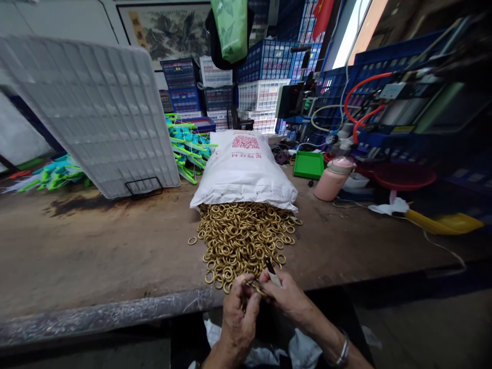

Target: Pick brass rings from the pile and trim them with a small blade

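Note:
Brass-coloured rings (246, 233) lie in a heap on the table, spilling from the open mouth of a white woven sack (246, 171) with red print. At the table's front edge, my left hand (240, 307) is closed, fingertips pinched around a ring that is partly hidden. My right hand (286, 297) is closed on a small flat tool (272, 271) with a dark tip and a pale lower part; I cannot make out its kind. Another ring (259, 289) shows between the two hands, touching the right fingertips. The hands are close together, just in front of the heap.
A ribbed white plastic panel (92, 118) stands upright at left in a black wire stand (144, 187). Bright green and blue plastic parts (188, 146) lie behind it. A pink bottle (333, 179), green tray (308, 165) and yellow scoop (446, 221) sit right. Stacked crates (265, 59) fill the back.

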`<state>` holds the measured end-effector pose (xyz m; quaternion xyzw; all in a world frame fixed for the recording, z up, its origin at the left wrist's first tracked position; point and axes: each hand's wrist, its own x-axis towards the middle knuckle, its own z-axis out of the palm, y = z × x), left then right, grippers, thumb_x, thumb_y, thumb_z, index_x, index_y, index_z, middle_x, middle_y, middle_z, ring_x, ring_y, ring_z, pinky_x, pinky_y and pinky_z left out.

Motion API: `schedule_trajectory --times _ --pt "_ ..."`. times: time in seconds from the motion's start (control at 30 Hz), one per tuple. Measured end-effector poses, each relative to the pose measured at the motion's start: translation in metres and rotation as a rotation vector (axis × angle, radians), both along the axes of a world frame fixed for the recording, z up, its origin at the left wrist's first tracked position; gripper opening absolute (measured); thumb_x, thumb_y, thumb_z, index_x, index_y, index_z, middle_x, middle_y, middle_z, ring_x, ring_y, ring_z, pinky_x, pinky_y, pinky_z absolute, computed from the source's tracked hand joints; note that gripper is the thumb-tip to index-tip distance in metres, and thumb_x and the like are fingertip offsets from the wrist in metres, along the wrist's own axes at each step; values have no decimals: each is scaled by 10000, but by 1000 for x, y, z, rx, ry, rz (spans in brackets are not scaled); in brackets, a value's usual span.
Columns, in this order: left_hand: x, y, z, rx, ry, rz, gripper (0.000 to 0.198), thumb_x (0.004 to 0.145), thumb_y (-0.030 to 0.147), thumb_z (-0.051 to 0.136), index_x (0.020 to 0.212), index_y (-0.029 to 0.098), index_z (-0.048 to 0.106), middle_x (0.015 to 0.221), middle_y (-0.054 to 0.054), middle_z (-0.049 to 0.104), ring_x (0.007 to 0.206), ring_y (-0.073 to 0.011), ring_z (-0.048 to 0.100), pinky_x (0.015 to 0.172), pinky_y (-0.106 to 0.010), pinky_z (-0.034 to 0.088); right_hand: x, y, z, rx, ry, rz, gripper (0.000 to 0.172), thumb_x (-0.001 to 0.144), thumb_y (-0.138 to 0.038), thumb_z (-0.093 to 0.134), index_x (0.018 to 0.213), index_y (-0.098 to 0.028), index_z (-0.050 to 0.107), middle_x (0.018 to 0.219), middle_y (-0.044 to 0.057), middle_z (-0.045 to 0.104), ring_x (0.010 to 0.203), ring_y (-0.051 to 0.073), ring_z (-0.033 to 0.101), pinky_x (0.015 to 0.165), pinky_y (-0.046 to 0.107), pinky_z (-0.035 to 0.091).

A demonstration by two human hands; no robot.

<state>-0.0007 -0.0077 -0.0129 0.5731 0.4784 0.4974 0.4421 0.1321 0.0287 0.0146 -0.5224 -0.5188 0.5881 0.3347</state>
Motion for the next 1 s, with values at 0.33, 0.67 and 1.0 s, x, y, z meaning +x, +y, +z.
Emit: schedule_trajectory --times 0.33,0.67,1.0 --pt "-2 6 16 -81 -63 -38 224 806 324 466 697 152 559 616 4 526 584 -103 467 583 -211 371 -5 -4 8 81 -126 33 296 761 -426 417 592 -183 430 502 -65 376 472 70 324 469 201 280" --pt "5 7 15 -515 -398 -127 428 681 573 519 604 161 438 436 78 400 310 -9 217 343 -176 139 -5 -4 5 159 -194 40 269 762 -409 422 618 -183 444 575 -48 427 568 97 392 559 219 334" --pt "8 7 19 -523 -426 -110 430 670 584 528 631 171 416 450 79 419 309 -8 231 336 -169 145 6 -7 -2 322 -506 43 249 798 -326 326 619 -195 439 565 -20 486 551 120 441 534 230 320"
